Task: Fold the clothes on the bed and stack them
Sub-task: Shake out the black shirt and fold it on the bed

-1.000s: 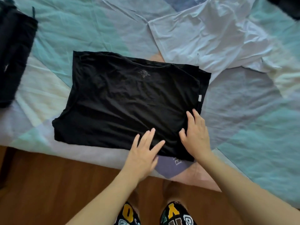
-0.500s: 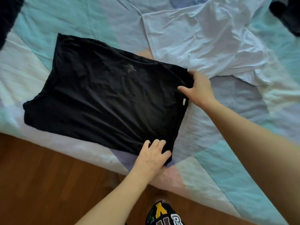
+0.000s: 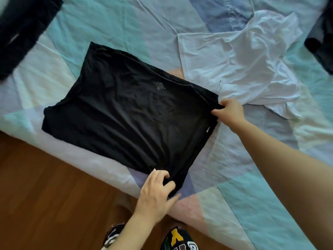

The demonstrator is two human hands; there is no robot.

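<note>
Black fabric fills the middle here: one black shirt (image 3: 129,112) lies flat, partly folded, on the patchwork bedspread (image 3: 108,20) near the bed's near edge. On it there's a faint grey printed mark just below the neckline, too small and faint to read, and a tiny white tag pokes out at its right edge (nothing legible on that either). The right hand (image 3: 229,112) pinches the shirt's far right corner, fingers curled round the cloth. The left hand (image 3: 156,192) grips the near right corner, fingertips bunching the fabric with the thumb lying along the edge. Just beyond the right hand sits one rumpled white shirt (image 3: 239,64), its lower edge touching the black one. One dark garment (image 3: 23,27) at the top left is blurred and cut off by the frame; one more dark item (image 3: 320,42) at the top right is also cropped, hard to identify. Down below, patterned shorts (image 3: 178,239) show a yellow "Y" and part of a white letter, the rest cut off. Wooden floor (image 3: 45,186) runs beside the bed.
</note>
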